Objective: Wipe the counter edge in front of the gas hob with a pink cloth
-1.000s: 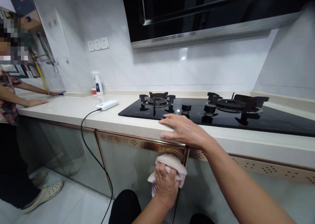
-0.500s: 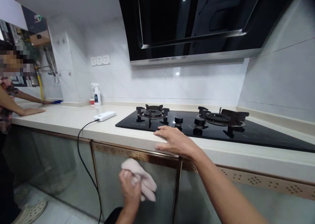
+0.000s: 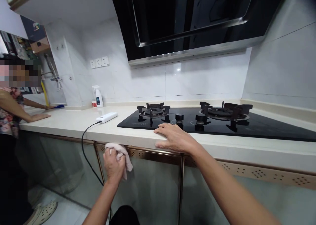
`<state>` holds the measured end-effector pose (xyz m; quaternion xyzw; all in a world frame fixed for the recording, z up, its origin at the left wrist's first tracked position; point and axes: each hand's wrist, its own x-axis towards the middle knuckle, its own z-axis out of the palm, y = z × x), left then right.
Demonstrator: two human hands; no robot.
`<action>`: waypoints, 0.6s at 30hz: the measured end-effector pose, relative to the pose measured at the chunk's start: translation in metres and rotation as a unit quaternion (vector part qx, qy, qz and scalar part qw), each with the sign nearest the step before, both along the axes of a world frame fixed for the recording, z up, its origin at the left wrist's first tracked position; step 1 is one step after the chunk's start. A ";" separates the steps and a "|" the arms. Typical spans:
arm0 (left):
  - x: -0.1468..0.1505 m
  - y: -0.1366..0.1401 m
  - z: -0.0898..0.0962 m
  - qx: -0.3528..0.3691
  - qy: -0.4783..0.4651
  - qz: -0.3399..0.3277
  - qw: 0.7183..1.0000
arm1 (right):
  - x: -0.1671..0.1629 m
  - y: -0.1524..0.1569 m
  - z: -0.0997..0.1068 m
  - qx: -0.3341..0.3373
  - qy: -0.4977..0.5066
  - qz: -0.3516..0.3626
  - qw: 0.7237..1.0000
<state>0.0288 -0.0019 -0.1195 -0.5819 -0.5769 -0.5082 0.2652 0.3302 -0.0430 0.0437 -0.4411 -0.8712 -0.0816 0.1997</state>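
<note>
A pale pink cloth (image 3: 127, 159) is bunched in my left hand (image 3: 114, 165), whose fingers are closed on it. The cloth lies against the upper left part of a glass cabinet door (image 3: 150, 185), over the perforated copper-coloured strip (image 3: 145, 155) under the counter. My right hand (image 3: 174, 137) rests on the front edge of the white countertop (image 3: 138, 135), fingers spread, with nothing in it. Its fingertips are at the near edge of the black gas hob (image 3: 187, 128), in front of the control knobs.
A white power bank (image 3: 107, 117) lies on the counter, its black cable (image 3: 85, 152) hanging down left of my left hand. A spray bottle (image 3: 99, 98) stands by the wall. Another person (image 3: 10, 119) leans on the counter at far left. Overhead is a black range hood (image 3: 192, 24).
My left hand has moved up and to the left with the cloth, from the middle of the door to its top left corner. My right hand stays at the counter edge.
</note>
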 end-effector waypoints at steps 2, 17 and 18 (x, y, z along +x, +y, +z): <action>0.027 -0.012 0.000 -0.005 0.015 -0.029 0.999 | 0.000 -0.001 0.001 -0.002 -0.001 0.001 1.000; 0.226 -0.070 0.011 0.008 0.201 -0.364 0.910 | 0.002 0.003 0.001 -0.037 0.032 -0.002 0.999; 0.219 -0.069 0.012 0.009 0.214 -0.363 0.907 | 0.002 0.003 0.001 -0.041 0.034 -0.003 0.999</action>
